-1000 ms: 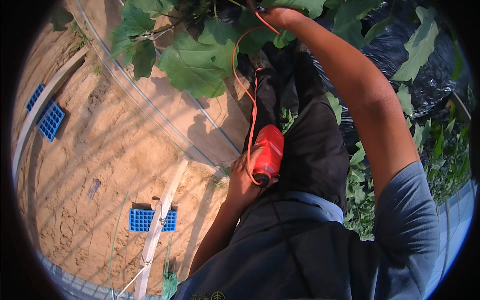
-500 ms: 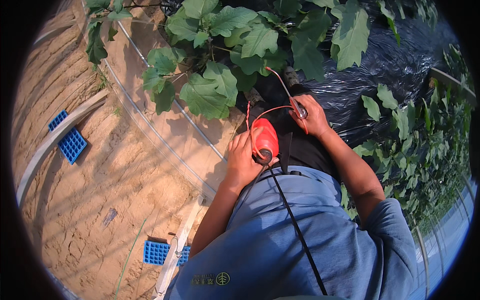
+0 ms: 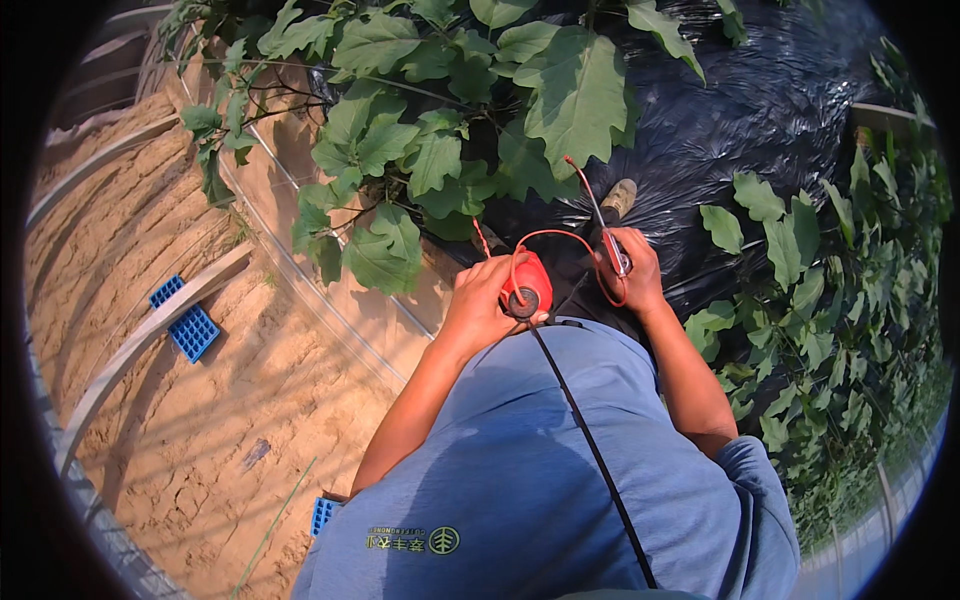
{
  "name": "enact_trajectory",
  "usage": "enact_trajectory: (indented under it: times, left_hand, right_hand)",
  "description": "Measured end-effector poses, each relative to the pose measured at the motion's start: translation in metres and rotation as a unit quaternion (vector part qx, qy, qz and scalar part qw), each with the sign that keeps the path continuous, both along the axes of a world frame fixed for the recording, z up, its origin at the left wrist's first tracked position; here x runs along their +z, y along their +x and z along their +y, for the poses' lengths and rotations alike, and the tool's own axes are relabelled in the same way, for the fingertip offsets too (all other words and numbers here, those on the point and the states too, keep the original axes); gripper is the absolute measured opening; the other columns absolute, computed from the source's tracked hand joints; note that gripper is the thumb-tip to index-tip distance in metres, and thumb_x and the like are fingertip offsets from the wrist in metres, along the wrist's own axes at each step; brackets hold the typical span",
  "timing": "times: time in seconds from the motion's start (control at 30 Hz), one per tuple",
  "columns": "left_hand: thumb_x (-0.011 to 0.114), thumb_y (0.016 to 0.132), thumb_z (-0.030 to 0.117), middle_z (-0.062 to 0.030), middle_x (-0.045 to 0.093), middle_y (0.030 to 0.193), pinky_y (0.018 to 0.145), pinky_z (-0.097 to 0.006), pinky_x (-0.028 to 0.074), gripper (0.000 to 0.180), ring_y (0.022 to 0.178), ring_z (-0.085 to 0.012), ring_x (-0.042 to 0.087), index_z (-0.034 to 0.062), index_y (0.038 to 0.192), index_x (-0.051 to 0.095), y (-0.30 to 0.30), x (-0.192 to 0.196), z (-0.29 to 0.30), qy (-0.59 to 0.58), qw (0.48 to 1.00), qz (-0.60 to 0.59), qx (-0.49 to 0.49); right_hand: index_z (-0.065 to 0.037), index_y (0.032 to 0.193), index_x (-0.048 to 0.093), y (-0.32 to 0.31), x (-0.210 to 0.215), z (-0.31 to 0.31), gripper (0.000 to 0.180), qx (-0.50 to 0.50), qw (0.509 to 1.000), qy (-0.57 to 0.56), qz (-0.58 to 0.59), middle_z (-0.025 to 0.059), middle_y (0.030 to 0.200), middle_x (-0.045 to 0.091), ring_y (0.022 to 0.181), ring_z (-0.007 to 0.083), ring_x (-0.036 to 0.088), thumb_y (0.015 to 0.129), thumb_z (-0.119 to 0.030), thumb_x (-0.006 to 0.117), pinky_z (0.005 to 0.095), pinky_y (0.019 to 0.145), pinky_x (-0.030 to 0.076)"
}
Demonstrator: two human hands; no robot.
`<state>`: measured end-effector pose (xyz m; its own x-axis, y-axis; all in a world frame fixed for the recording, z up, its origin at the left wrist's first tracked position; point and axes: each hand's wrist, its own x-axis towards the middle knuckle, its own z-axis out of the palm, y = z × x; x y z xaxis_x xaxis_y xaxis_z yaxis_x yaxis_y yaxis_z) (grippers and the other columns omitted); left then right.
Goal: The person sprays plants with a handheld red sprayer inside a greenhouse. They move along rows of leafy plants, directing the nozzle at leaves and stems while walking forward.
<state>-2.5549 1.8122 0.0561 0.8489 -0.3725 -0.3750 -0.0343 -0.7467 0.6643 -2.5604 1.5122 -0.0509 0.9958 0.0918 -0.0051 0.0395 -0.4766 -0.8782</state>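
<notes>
My left hand (image 3: 478, 302) is wrapped round a red plastic bottle (image 3: 537, 280) with a dark round cap (image 3: 523, 302), held close to my waist. From the cap an orange-red tube (image 3: 556, 232) loops over to a small red-and-metal trigger sprayer (image 3: 613, 255). The sprayer's handle lies in the closed fingers of my right hand (image 3: 640, 270). Its thin metal wand (image 3: 590, 190) points forward and left, the red tip close to the large leaves (image 3: 572, 95) ahead. A twisted red cord (image 3: 481, 238) sticks up beyond my left hand.
More leafy plants (image 3: 830, 300) fill the right side. Shiny black plastic film (image 3: 700, 130) covers the ground ahead, with my shoe (image 3: 622, 197) on it. At left, sandy soil (image 3: 250, 400) holds blue cell trays (image 3: 193, 333), a curved pale beam (image 3: 140, 345) and thin metal pipes (image 3: 290, 265).
My view has shifted, and the trays and beam now sit further right and lower. My right hand has come slightly lower, the wand more upright. Both hands keep their grip.
</notes>
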Motion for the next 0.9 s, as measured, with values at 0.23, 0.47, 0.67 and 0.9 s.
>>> enact_trajectory:
  times: [0.23, 0.47, 0.67, 0.9]
  left_hand:
    - [0.099, 0.076, 0.049, -0.0151, 0.067, 0.153, 0.121, -0.048, 0.04, 0.101, 0.143, -0.0354, 0.061, 0.0098, 0.16, 0.057, 0.053, 0.004, -0.103, -0.044, 0.998, 0.025, -0.042]
    - [0.101, 0.075, 0.043, -0.0136, 0.065, 0.156, 0.121, -0.048, 0.04, 0.098, 0.146, -0.0345, 0.059, 0.0096, 0.158, 0.061, 0.086, 0.008, -0.135, -0.067, 0.996, 0.05, -0.017]
    - [0.098, 0.077, 0.046, -0.0138, 0.071, 0.143, 0.117, -0.05, 0.044, 0.08, 0.138, -0.0368, 0.063, 0.0122, 0.143, 0.07, 0.146, -0.009, -0.172, -0.12, 0.992, -0.003, -0.044]
    - [0.099, 0.079, 0.047, -0.0127, 0.065, 0.155, 0.119, -0.049, 0.044, 0.084, 0.143, -0.0366, 0.062, 0.0126, 0.147, 0.065, 0.211, -0.015, -0.203, -0.152, 0.987, -0.018, -0.04]
  right_hand:
    - [0.0, 0.124, 0.072, 0.027, 0.016, -0.126, 0.042, -0.052, 0.998, -0.019, -0.003, 0.0189, 0.108, 0.075, 0.098, 0.041, 0.073, 0.085, -0.005, 0.087, 0.044, 0.089, 0.059]
    - [0.001, 0.127, 0.072, 0.063, 0.021, -0.184, 0.041, -0.107, 0.993, -0.038, 0.031, 0.017, 0.111, 0.077, 0.098, 0.0358, 0.075, 0.089, -0.005, 0.086, 0.0411, 0.092, 0.06]
    - [0.001, 0.129, 0.073, 0.11, 0.038, -0.192, 0.041, -0.125, 0.988, -0.02, 0.089, 0.0162, 0.111, 0.078, 0.1, 0.0301, 0.078, 0.091, -0.006, 0.085, 0.0383, 0.092, 0.06]
    - [-0.003, 0.131, 0.072, 0.166, 0.051, -0.207, 0.042, -0.131, 0.985, -0.055, 0.093, 0.0095, 0.11, 0.079, 0.101, 0.0203, 0.078, 0.092, -0.002, 0.086, 0.0329, 0.092, 0.061]
